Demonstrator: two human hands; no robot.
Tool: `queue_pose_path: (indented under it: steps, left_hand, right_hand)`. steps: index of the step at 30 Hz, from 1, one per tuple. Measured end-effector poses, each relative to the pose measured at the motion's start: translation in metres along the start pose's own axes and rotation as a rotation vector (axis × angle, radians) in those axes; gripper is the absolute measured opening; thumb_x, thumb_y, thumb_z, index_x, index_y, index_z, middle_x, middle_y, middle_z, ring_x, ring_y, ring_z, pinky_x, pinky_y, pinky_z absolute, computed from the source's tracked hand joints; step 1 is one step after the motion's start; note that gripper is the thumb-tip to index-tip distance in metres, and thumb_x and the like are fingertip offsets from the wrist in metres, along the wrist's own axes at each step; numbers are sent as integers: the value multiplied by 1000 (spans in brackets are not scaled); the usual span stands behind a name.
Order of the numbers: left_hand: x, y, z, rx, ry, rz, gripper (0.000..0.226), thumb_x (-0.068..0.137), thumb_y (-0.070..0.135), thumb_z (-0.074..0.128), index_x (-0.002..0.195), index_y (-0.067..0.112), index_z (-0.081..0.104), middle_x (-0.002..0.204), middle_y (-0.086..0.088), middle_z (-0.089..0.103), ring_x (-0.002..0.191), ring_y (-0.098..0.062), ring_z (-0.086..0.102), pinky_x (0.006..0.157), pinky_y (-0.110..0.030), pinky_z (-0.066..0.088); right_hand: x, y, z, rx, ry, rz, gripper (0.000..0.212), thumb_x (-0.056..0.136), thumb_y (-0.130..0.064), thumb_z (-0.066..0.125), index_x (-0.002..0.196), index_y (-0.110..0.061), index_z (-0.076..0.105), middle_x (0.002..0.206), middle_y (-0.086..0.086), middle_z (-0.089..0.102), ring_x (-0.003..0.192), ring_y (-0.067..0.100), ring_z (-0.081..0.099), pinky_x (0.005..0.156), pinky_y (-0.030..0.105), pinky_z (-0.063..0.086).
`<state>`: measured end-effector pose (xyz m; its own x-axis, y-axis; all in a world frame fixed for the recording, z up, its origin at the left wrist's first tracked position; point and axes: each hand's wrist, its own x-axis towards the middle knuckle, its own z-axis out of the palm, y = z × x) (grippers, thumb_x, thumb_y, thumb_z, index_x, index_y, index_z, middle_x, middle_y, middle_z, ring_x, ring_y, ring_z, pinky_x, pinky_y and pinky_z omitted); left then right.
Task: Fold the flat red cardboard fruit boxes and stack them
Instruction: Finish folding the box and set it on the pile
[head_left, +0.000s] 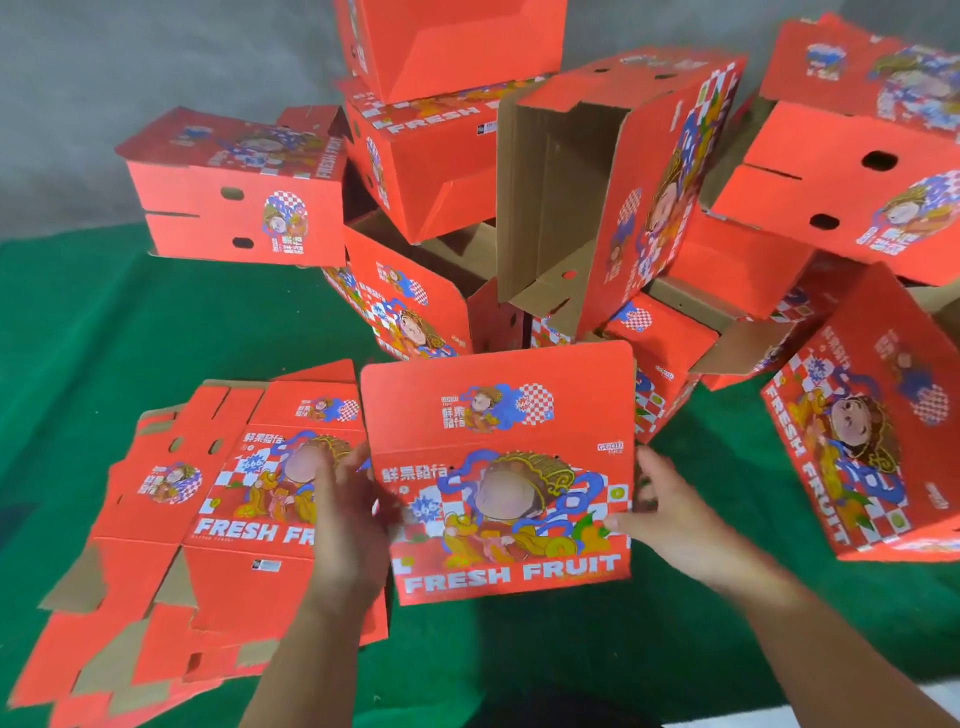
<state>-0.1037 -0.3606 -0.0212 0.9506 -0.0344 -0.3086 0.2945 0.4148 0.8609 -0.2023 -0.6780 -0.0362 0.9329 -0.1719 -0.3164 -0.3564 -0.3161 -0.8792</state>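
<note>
A folded red fruit box (501, 470) with a cartoon print and the words FRESH FRUIT is held up in front of me, its printed face toward the camera. My left hand (350, 514) grips its left edge. My right hand (670, 512) holds its right edge, thumb on the front face. Flat unfolded red boxes (208, 525) lie in a loose pile at the lower left, partly behind my left forearm. Behind the held box rises a jumbled heap of folded red boxes (613, 171), some open and showing brown insides.
Everything sits on a green cloth (93, 332) with a grey wall (104, 67) behind. A folded box (234, 192) lies at the back left and another tilted one (872, 431) at the right. Bare green cloth shows at the left and front.
</note>
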Motion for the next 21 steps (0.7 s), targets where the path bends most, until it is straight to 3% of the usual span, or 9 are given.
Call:
queue_pose_path:
  steps: [2, 5, 6, 8, 10, 12, 14, 18, 21]
  left_hand:
    - [6, -6, -2, 21, 12, -18, 48, 104, 64, 37, 91, 35, 73, 81, 1, 60, 67, -15, 60, 53, -28, 54]
    - [9, -17, -6, 335, -4, -35, 49, 112, 18, 34, 91, 35, 74, 95, 4, 72, 79, -5, 71, 63, -18, 55]
    - [9, -21, -6, 409, -33, -71, 53, 112, 17, 32, 92, 38, 77, 98, 5, 77, 84, -1, 73, 71, -16, 55]
    - [6, -17, -1, 459, -110, -220, 51, 108, 58, 28, 99, 47, 78, 108, 8, 79, 104, -7, 71, 100, -34, 45]
    - [10, -11, 0, 499, -134, -286, 65, 91, 87, 24, 109, 49, 75, 114, 14, 77, 120, -13, 63, 114, -52, 30]
    - [15, -4, 2, 544, -110, -247, 49, 96, 80, 30, 109, 57, 71, 109, 24, 75, 121, -12, 60, 114, -56, 32]
    - [15, 1, 8, 519, -173, -284, 34, 105, 66, 36, 113, 59, 68, 119, 21, 73, 124, -17, 63, 107, -59, 44]
    - [18, 1, 13, 518, -479, -435, 80, 79, 90, 47, 148, 49, 45, 142, 7, 64, 128, -15, 63, 90, -47, 55]
    - [21, 2, 35, 449, -377, -298, 125, 53, 75, 83, 153, 12, 44, 144, -19, 60, 112, -27, 69, 98, -45, 54]
  right_hand:
    - [-2, 8, 5, 20, 60, -52, 51, 87, 1, 75, 114, -39, 56, 121, 2, 49, 98, 13, 66, 80, 25, 60]
    - [-3, 22, 13, 49, 182, -95, 47, 87, 15, 66, 111, -25, 60, 119, 6, 46, 103, 21, 63, 87, 30, 59]
    - [-3, 25, 14, 119, 211, -65, 46, 86, 18, 63, 111, -21, 62, 121, 10, 53, 103, 22, 65, 84, 29, 59]
    - [-1, 36, 10, 292, 237, 28, 41, 88, 19, 59, 111, -14, 65, 118, 15, 70, 99, 21, 71, 88, 33, 59]
    - [3, 44, -2, 435, 260, 90, 24, 92, 12, 52, 107, -5, 60, 115, 19, 72, 101, 29, 69, 106, 52, 51]
    - [9, 47, -15, 668, 303, 133, 20, 97, -1, 44, 115, -3, 53, 124, 28, 63, 109, 36, 63, 114, 61, 38]
    - [16, 41, -21, 776, 335, 157, 36, 104, -19, 41, 136, -8, 50, 134, 25, 62, 118, 37, 62, 111, 57, 41]
    - [28, 11, -9, 644, 222, 70, 37, 111, -28, 32, 128, -13, 62, 120, 13, 72, 105, 20, 71, 89, 39, 58]
    - [27, 8, -22, 661, 230, 30, 31, 110, -19, 38, 123, -10, 64, 109, 8, 76, 99, 17, 72, 85, 33, 60]
